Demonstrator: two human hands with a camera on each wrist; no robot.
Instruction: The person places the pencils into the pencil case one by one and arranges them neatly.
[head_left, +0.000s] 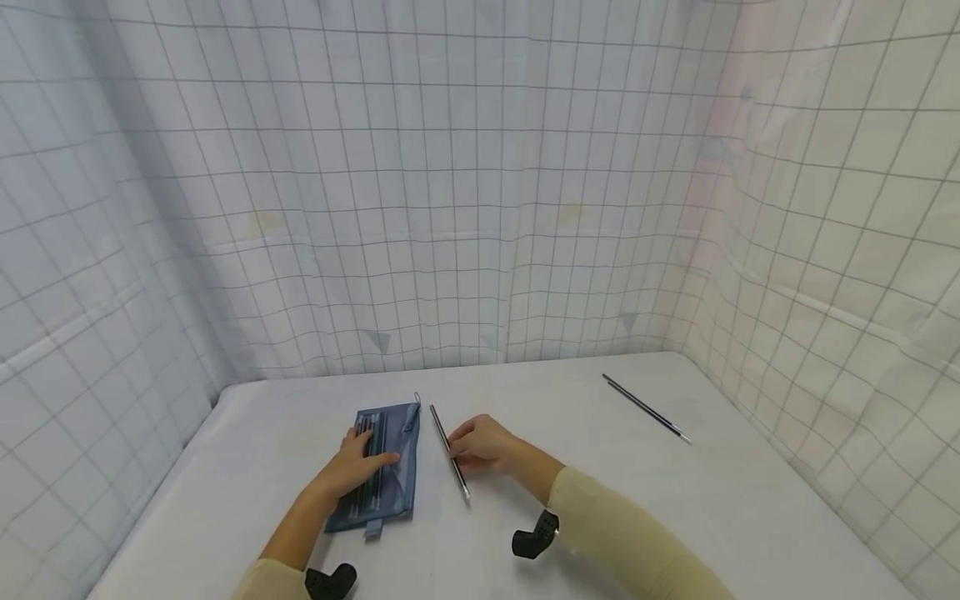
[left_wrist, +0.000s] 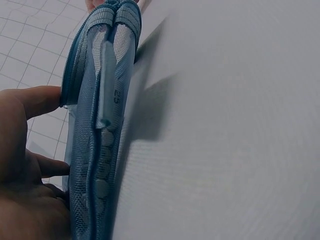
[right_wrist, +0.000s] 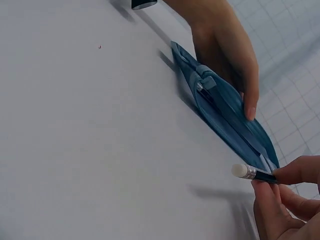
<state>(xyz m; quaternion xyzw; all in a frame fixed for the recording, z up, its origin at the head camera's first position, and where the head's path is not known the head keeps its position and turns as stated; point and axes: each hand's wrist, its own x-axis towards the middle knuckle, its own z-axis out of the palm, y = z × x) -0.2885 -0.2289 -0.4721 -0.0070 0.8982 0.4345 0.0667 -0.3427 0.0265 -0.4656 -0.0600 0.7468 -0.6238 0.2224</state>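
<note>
A blue mesh zip pencil case [head_left: 403, 487] lies flat on the white table, with several dark pencils showing through it. My left hand [head_left: 354, 468] rests on top of it, fingers and thumb spread over the mesh. The case's zipped edge [left_wrist: 91, 165] faces the left wrist camera, and white eraser ends show inside. Just right of the case, my right hand [head_left: 483, 444] pinches a dark pencil [head_left: 439, 427] between thumb and fingers. Its white eraser [right_wrist: 240, 170] in a silver ferrule points toward the near side of the table.
Two dark pencils [head_left: 643, 406] lie side by side on the right part of the white table [head_left: 555, 392]. White cloth with a grid pattern [head_left: 450, 208] hangs behind the table and along both sides. A black wrist device [head_left: 536, 535] sits at each wrist.
</note>
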